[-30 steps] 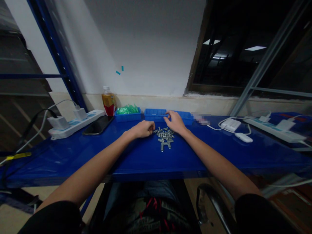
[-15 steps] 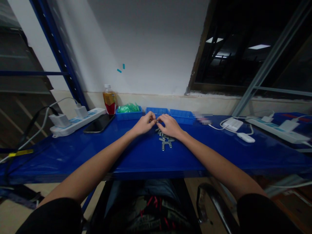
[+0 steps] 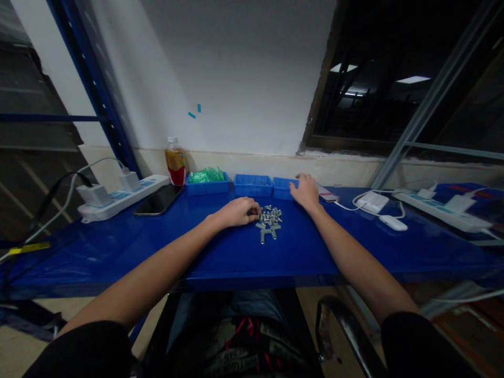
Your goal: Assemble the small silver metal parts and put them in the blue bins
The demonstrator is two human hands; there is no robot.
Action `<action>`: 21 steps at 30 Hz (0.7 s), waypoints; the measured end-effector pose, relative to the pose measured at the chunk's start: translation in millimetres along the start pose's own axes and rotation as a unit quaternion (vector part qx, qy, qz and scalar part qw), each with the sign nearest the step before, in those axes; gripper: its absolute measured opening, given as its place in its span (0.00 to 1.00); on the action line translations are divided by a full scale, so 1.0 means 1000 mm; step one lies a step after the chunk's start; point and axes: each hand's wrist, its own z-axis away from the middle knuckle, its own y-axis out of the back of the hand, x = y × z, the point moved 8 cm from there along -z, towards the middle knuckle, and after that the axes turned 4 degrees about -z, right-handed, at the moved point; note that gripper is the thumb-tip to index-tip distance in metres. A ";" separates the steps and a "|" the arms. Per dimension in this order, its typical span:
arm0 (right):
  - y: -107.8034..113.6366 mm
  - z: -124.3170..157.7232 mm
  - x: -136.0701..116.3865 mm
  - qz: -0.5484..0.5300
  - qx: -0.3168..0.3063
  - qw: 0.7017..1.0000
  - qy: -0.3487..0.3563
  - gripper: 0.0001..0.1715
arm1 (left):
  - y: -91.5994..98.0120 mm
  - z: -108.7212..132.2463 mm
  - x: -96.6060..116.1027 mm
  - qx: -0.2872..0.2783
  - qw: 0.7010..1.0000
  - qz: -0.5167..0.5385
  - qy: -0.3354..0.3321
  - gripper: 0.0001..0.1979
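Observation:
My left hand (image 3: 239, 211) rests on the blue table at the left edge of a pile of small shiny metal parts (image 3: 271, 215). Its fingers are curled together, and whatever sits between their tips is too small to make out. Several flat, rounded metal pieces (image 3: 263, 237) lie at the near side of the pile. Farther back, my right hand (image 3: 307, 191) reaches over the right blue bin (image 3: 281, 190), thumb and fingers apart, with nothing visible in it. Part of that bin is hidden behind the hand.
Left of it stand a middle blue bin (image 3: 253, 190) and a bin with green plastic (image 3: 207, 186). A drink bottle (image 3: 175, 163), a phone (image 3: 159, 200) and a power strip (image 3: 126, 199) are at left. White chargers (image 3: 374, 202) and another power strip (image 3: 443, 211) lie at right.
The hands were together above the pile. My right hand has moved back and right to the right bin and opened. My left hand has come down beside the pile, now more fully visible.

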 end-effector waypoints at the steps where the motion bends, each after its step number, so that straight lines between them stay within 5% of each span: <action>1: -0.002 0.001 -0.002 -0.005 -0.005 1.000 0.005 0.17 | 0.000 0.000 0.000 0.004 1.000 -0.002 0.004 0.07; 6: -0.009 0.016 -0.065 -0.122 -0.079 0.978 0.148 0.12 | 0.012 -0.001 -0.016 0.079 0.989 0.082 0.096 0.09; 11: 0.002 0.045 -0.125 -0.201 -0.109 0.935 0.271 0.13 | 0.031 0.010 -0.050 0.202 0.933 0.191 0.229 0.15; 15: 0.003 0.056 -0.134 -0.174 -0.093 0.938 0.285 0.13 | 0.025 0.012 -0.061 0.213 0.911 0.253 0.246 0.16; 21: 0.004 0.053 -0.132 -0.155 -0.087 0.941 0.287 0.12 | 0.013 0.005 -0.053 0.185 0.927 0.251 0.209 0.21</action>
